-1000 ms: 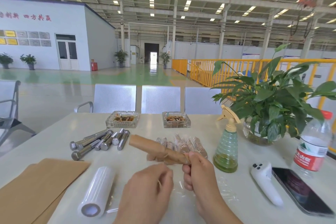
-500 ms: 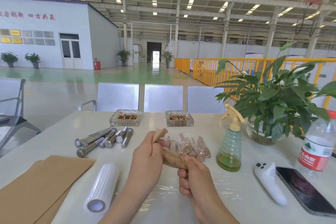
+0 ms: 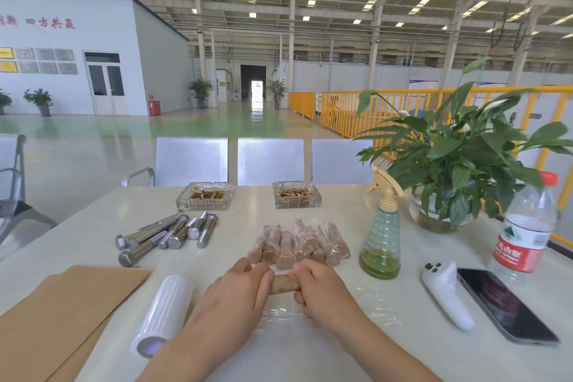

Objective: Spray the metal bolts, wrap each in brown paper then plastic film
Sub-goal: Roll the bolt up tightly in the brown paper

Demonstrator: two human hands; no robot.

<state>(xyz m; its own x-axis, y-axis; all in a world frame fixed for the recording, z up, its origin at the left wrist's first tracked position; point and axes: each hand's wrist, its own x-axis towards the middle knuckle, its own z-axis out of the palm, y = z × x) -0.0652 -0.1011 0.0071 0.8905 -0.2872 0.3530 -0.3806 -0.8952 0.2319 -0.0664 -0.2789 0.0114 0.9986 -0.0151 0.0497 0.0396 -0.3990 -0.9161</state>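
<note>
A bolt wrapped in brown paper (image 3: 284, 281) lies crosswise low over a sheet of plastic film (image 3: 366, 310) spread on the table. My left hand (image 3: 235, 295) grips its left end and my right hand (image 3: 322, 291) grips its right end; only the middle of the roll shows. Several bare metal bolts (image 3: 164, 236) lie in a heap at the left. Just beyond my hands sit several finished bolts in paper and film (image 3: 299, 245). A film roll (image 3: 162, 316) lies left of my left arm, beside brown paper sheets (image 3: 59, 313). The green spray bottle (image 3: 381, 242) stands at the right.
Two glass ashtrays (image 3: 204, 195) (image 3: 296, 194) stand at the back of the table. A potted plant (image 3: 449, 170), a water bottle (image 3: 524, 232), a white controller (image 3: 446, 291) and a phone (image 3: 505, 304) fill the right side. Metal chairs (image 3: 269, 161) line the far edge.
The paper-wrapped bolt came down from a raised tilt to lie level just above the film. My left hand moved from its upper end to its left end.
</note>
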